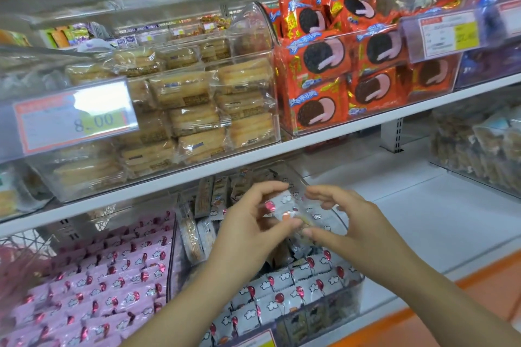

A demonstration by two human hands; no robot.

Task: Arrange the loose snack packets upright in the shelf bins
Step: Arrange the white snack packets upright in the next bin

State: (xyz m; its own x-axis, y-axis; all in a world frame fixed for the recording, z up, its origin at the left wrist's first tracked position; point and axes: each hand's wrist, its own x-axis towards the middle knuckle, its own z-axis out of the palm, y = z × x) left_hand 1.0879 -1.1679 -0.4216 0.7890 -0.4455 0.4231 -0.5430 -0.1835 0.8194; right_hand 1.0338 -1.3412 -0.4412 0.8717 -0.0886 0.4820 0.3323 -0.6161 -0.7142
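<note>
Held packet: a small white packet [283, 205] printed with red balloons and clouds was held in the air above the lower-shelf bin, roughly upright and blurred at its right end.
Left hand: the left hand [253, 222] was closed on the held packet, with the thumb pressed against its lower edge and the fingers curled over its top.
Right hand: the right hand [348, 220] was clamped on the same packet from the right, with the thumb set beside the left thumb and the fingers bent over the upper right corner.
Clear bin: a clear bin [355, 294] was seen on the lower shelf, directly under both hands.
White packets: rows of white packets [282, 298] of the same print were stood upright along the front of the clear bin; behind them, darker packets were piled loosely and at mixed angles.
Pink packets: pink packets [98, 276] with the same balloon print were lined up in rows just to the left of the clear bin.
Upper shelf: biscuit packets [197, 104] were stacked in a transparent box, and orange cookie packets [338, 65] were packed in the box beside it on the right.
Price tag: a price tag [76, 115] reading 8.00 was fixed to the front of the biscuit box.
</note>
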